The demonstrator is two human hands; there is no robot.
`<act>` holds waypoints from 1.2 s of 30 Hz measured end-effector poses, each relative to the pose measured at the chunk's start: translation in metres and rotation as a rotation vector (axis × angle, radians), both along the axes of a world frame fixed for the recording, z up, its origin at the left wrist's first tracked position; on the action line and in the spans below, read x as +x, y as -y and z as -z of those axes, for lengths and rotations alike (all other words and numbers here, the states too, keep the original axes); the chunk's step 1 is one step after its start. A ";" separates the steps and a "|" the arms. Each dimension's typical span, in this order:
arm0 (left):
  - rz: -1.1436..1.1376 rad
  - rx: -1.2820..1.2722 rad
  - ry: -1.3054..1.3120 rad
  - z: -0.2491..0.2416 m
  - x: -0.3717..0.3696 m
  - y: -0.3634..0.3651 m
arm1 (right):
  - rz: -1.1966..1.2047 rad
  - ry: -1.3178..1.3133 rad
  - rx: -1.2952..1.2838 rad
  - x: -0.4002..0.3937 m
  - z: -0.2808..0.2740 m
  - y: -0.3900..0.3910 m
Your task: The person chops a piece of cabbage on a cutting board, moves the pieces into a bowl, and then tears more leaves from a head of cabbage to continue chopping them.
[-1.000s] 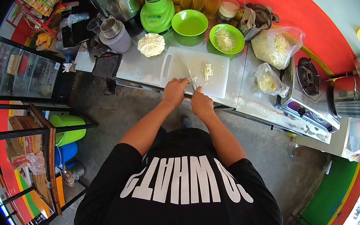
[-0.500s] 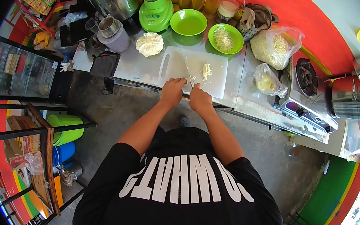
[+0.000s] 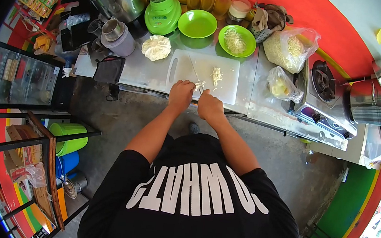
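On the steel counter lies a white cutting board (image 3: 226, 90). My right hand (image 3: 210, 106) is closed round the handle of a knife (image 3: 195, 71), whose blade points up and left across the board. Beside it my left hand (image 3: 182, 93) is closed at the board's lower edge, its fingers on a small pale piece by the blade. Cut pale strips (image 3: 216, 76) sit in a small pile right of the knife. A green bowl (image 3: 251, 46) behind the board holds pale shreds (image 3: 234, 41). Left of the board is a whitish, layered head of vegetable (image 3: 156, 48).
An empty-looking green bowl (image 3: 197, 24) and a green blender (image 3: 162, 17) stand behind. Plastic bags (image 3: 290, 48) of pale food lie at the right, near a gas stove (image 3: 325, 94). A purple-grey container (image 3: 120, 40) stands at the left.
The view has shifted slightly. The knife and both hands remain together at the board's lower edge, with a few more pale bits visible beside the blade.
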State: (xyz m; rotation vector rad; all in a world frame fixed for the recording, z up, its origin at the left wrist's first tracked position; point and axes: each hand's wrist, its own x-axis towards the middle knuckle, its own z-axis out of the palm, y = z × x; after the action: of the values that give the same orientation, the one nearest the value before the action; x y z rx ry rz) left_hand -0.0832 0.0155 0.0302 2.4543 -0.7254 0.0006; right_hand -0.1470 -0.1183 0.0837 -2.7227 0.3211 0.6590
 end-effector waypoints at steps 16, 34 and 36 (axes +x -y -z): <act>-0.001 -0.071 0.039 0.010 0.014 0.000 | 0.063 0.045 -0.093 -0.007 0.022 -0.015; 0.466 -0.152 0.157 0.012 0.087 -0.021 | 0.503 0.143 0.006 -0.008 0.009 0.001; 0.470 -0.198 0.154 0.015 0.089 -0.024 | 0.519 0.168 0.024 -0.008 -0.004 -0.008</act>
State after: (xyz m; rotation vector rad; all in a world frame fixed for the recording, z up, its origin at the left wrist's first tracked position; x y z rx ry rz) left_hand 0.0055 0.0398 0.0152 2.0634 -1.2902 0.0778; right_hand -0.1548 -0.1102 0.0878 -2.4883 0.9242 0.2834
